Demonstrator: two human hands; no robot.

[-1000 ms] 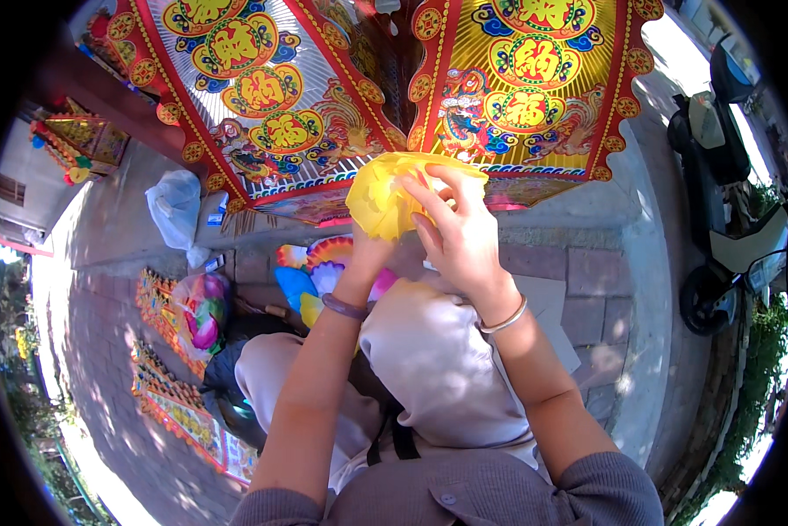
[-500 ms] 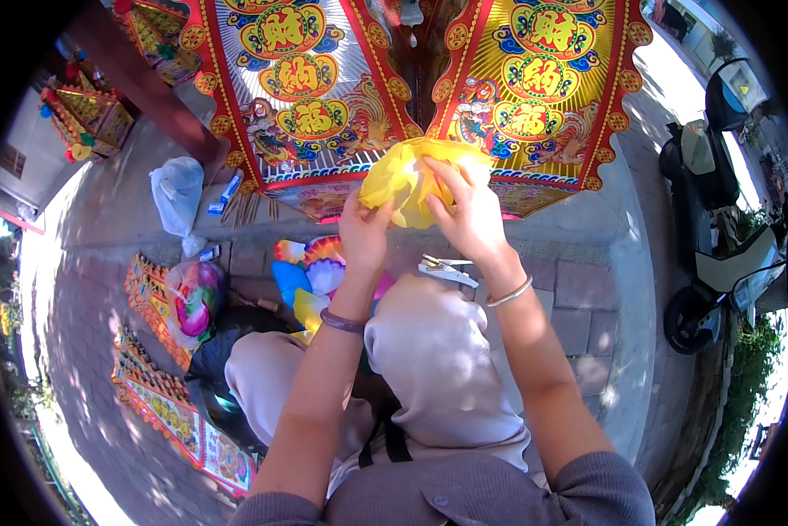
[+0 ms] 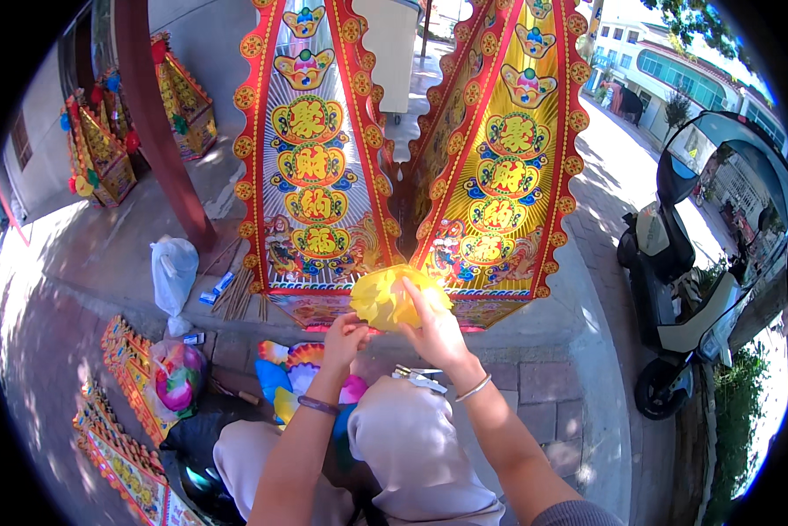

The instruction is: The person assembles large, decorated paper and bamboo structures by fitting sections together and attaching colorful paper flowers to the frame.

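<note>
A bright yellow flower (image 3: 378, 296) with thin, crinkled petals is held up over my knees, in front of two tall decorated panels. My right hand (image 3: 436, 333) grips its right side, with the fingers over the petals and the thumb tucked below. My left hand (image 3: 345, 340) is at the flower's lower left edge, its fingers curled together. What those fingers pinch, if anything, is too small to make out. Behind the flower rise the silver-faced panel (image 3: 337, 167) and the gold-faced panel (image 3: 534, 153), both red-bordered with scalloped edges.
Colourful petal pieces (image 3: 302, 373) lie left of my knees, near a clear bag of bright flowers (image 3: 177, 377). White clippers (image 3: 420, 379) lie beyond my knee. A white plastic bag (image 3: 174, 279), thin sticks (image 3: 236, 294) and a red post (image 3: 161, 131) stand left. A scooter (image 3: 674, 289) is parked right.
My view has tilted upward, showing more of the tall panels. My left hand has drawn back from the petals to the flower's lower edge and curled; the right hand keeps its grip.
</note>
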